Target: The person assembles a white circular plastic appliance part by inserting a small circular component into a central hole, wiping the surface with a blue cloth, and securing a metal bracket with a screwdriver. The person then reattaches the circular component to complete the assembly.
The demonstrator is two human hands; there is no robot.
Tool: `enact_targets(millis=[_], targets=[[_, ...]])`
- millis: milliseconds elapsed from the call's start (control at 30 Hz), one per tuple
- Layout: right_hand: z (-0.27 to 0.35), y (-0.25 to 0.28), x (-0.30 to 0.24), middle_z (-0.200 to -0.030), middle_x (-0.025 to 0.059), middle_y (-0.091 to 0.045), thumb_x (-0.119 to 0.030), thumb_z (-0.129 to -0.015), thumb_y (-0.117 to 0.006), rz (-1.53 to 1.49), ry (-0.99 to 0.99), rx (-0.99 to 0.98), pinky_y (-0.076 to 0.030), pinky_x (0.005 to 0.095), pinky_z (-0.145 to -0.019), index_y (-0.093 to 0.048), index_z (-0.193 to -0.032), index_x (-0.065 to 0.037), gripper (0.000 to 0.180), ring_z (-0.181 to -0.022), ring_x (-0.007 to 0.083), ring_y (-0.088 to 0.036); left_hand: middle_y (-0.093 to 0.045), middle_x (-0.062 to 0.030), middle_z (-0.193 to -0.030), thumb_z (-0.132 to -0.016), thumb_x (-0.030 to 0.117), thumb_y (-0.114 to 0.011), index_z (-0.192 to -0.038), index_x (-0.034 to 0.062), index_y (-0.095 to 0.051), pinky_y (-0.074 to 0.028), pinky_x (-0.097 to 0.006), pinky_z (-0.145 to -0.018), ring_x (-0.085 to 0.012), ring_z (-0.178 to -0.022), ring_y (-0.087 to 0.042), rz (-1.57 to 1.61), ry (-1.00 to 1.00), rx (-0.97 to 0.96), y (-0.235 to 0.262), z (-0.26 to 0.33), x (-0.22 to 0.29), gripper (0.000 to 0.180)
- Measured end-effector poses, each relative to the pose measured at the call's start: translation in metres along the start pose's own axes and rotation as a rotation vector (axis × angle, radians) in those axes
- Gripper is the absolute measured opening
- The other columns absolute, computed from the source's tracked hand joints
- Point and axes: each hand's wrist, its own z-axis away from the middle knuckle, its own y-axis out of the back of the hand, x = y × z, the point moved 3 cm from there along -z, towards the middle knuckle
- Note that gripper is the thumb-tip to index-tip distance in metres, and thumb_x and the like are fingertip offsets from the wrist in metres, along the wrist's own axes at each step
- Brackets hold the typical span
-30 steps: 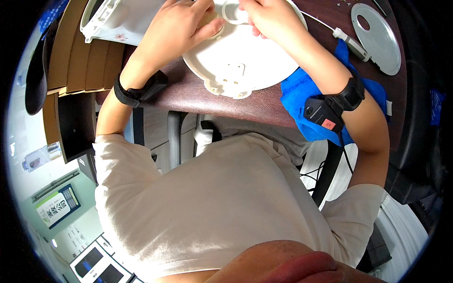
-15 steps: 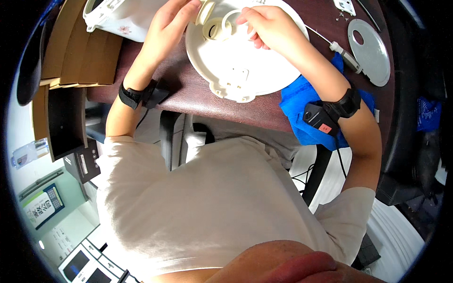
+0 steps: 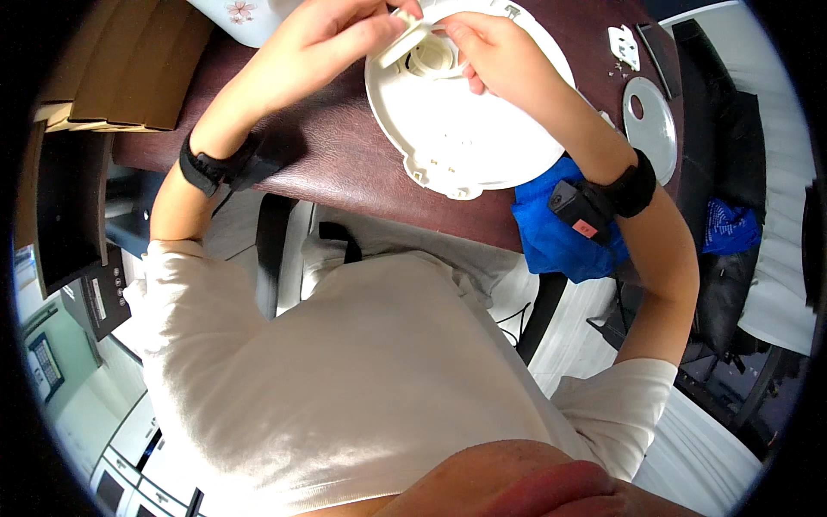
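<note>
A round white plastic cover (image 3: pixel 482 129) lies flat on the dark brown table (image 3: pixel 345 164). My left hand (image 3: pixel 332 39) pinches a small white plastic piece (image 3: pixel 403 43) above the cover's upper left rim. My right hand (image 3: pixel 491 47) rests on the cover's top part, fingers touching the ring-shaped part (image 3: pixel 431 59) at its middle, next to the small piece. Both wrists wear black bands; the right one carries a small black device (image 3: pixel 575 211).
A round grey metal disc with a hole (image 3: pixel 650 127) lies right of the cover, a small white bracket (image 3: pixel 622 45) beyond it. A blue cloth (image 3: pixel 560 246) hangs at the table's front edge. Brown cardboard (image 3: pixel 121 73) is stacked at the left. A white appliance body (image 3: pixel 245 13) stands behind.
The view has shifted so the cover sits lower in the picture. My left hand now holds the small white piece up at the cover's rim, and my right hand stays at the cover's middle.
</note>
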Motion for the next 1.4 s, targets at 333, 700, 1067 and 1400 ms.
enact_targets(millis=[333,700,1067,1400], targets=[[-0.008,-0.012,-0.011,-0.077,0.0156,-0.066,-0.03,-0.095,-0.05,0.341,0.194,0.086,-0.051,0.0399,-0.065,-0.068,-0.102,-0.01,0.028,-0.067,0.0307,-0.065,-0.06,-0.0187,-0.082,-0.079,0.018,-0.055,-0.123,0.0001,-0.057,-0.046,-0.035,-0.067,-0.0279,-0.069,-0.057,-0.322,-0.196,-0.158,0.001,0.03,0.005,0.048],[-0.012,-0.016,-0.011,-0.074,0.016,-0.065,-0.03,-0.097,-0.045,0.554,0.312,0.135,-0.051,0.0415,-0.065,-0.066,-0.095,-0.01,0.029,-0.069,0.0327,-0.064,-0.06,-0.0229,-0.081,-0.075,0.021,-0.057,-0.123,-0.0004,-0.057,-0.047,-0.04,-0.068,-0.0352,-0.07,-0.058,-0.469,-0.113,-0.235,0.007,0.027,0.008,0.053],[-0.011,-0.013,-0.011,-0.073,0.015,-0.065,-0.03,-0.096,-0.048,0.426,0.348,0.132,-0.05,0.0426,-0.065,-0.063,-0.098,-0.009,0.026,-0.07,0.0335,-0.064,-0.061,-0.0254,-0.08,-0.074,0.023,-0.056,-0.121,-0.0035,-0.057,-0.048,-0.041,-0.067,-0.0366,-0.068,-0.06,-0.421,-0.139,-0.245,0.008,0.02,0.023,0.054],[-0.018,-0.01,-0.003,-0.067,0.0141,-0.064,-0.031,-0.096,-0.047,0.46,0.455,0.185,-0.051,0.0438,-0.059,-0.063,-0.095,-0.012,0.025,-0.063,0.0325,-0.064,-0.062,-0.0265,-0.082,-0.073,0.022,-0.055,-0.119,-0.005,-0.058,-0.049,-0.041,-0.068,-0.0373,-0.069,-0.061,-0.389,-0.15,-0.274,0.008,0.014,0.026,0.053]])
